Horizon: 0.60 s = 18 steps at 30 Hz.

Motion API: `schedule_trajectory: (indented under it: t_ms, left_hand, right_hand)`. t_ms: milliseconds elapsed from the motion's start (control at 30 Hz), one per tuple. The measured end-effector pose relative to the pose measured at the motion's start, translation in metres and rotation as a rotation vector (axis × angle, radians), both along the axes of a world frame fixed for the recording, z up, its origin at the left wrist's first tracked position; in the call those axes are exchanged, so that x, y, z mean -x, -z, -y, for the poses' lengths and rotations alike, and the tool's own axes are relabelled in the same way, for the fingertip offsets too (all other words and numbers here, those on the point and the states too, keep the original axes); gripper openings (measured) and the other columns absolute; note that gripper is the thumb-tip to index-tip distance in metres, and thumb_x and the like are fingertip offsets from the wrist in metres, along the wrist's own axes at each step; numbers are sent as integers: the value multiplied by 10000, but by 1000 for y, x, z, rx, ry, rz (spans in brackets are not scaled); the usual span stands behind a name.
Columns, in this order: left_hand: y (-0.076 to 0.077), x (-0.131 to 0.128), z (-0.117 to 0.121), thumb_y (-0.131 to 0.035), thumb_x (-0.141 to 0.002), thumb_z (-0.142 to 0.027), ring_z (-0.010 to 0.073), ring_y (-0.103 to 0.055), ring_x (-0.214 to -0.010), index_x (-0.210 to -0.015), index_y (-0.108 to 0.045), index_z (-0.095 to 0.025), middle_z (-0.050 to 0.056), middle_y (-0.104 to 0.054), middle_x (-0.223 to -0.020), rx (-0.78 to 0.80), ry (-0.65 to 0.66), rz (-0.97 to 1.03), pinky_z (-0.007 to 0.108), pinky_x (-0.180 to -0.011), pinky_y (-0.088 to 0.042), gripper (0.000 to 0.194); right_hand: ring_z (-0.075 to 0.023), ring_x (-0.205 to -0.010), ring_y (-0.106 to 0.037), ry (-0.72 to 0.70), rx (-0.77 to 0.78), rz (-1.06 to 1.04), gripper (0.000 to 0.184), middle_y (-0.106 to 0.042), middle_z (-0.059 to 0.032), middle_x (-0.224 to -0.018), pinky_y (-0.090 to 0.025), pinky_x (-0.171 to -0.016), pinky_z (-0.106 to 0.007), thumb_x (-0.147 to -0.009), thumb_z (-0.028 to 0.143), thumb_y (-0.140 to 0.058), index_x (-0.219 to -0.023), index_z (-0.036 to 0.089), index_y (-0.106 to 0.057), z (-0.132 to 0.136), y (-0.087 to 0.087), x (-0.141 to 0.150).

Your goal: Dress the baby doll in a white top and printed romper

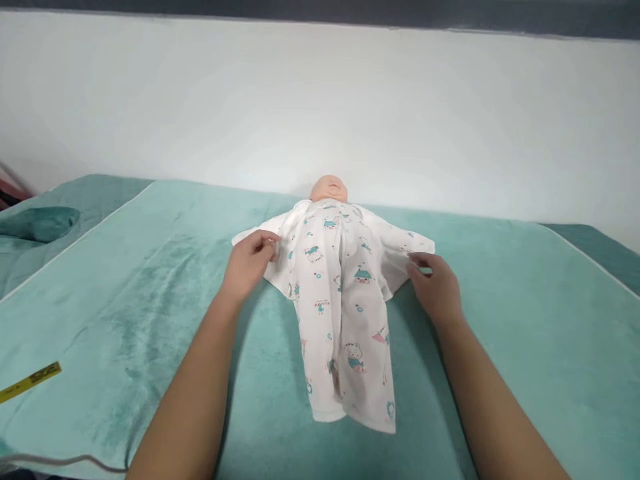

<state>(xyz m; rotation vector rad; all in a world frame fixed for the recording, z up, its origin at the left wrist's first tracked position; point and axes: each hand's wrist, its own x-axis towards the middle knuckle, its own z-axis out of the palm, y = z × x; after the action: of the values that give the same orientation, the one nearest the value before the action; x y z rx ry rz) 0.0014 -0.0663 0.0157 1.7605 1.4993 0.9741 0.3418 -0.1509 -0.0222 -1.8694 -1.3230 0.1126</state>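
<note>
A baby doll (329, 189) lies on its back with its head toward the wall. White printed baby trousers (363, 320) cover its front from the neck down, legs pointing toward me. Under them, a white baby shirt (385, 233) spreads out with both sleeves stretched sideways. My left hand (249, 267) pinches the shirt's edge below the left sleeve. On the other side, my right hand (436, 285) has thumb and fingers closed on the shirt's edge below the right sleeve. The doll's arms and legs are hidden under the clothes.
A teal plush cover (505, 333) lies beneath everything, reaching back to the white wall (320, 100). At the left are a yellow strip with black marks (31, 382), a grey cable (65, 460) and a fold of green bedding (40, 223).
</note>
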Motion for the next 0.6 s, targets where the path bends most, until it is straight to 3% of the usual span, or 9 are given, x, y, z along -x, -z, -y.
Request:
schedule_trajectory:
  t_ms: [67,133,233,333,600]
  left_hand:
    - [8,1,-5,-462,-822,-277,202,-615,-794,-1045,-654,-217,33,-671,-835,-33,-178,-195,328,-744,-467,299]
    - [14,1,-7,-468,-852,-326,247,-627,-913,-1092,-638,-219,83,-686,-1023,-28,-255,-399,372,-789,-480,313]
    - [18,2,-6,-481,-879,-425,314,-592,-1085,-1100,-632,-215,136,-644,-1186,-17,-232,-599,422,-850,-489,341]
    - [17,2,-4,-475,-889,-465,354,-571,-1132,-1072,-637,-198,166,-638,-1177,4,-180,-682,452,-854,-495,362]
    - [18,3,-5,-491,-878,-484,334,-614,-1051,-1042,-610,-187,174,-647,-1156,49,-161,-690,406,-773,-488,359]
  right_hand:
    - [-279,-983,-607,131,45,70,354,-678,-150,-1055,-466,-883,-435,-791,375,-567,-1038,145,-673,-6,8,-12]
    - [-277,-956,-611,140,134,92,387,-677,-153,-1039,-463,-861,-424,-785,404,-576,-1052,137,-665,-9,11,-16]
    - [-245,-876,-618,133,217,67,417,-684,-114,-997,-461,-784,-373,-777,424,-593,-1088,153,-657,-9,9,-14]
    - [-221,-803,-607,137,243,34,442,-683,-72,-921,-446,-736,-349,-766,420,-600,-1129,173,-654,-7,7,-10]
    - [-183,-715,-560,108,159,-115,501,-615,-17,-784,-427,-695,-324,-688,351,-613,-1152,168,-658,-6,5,-10]
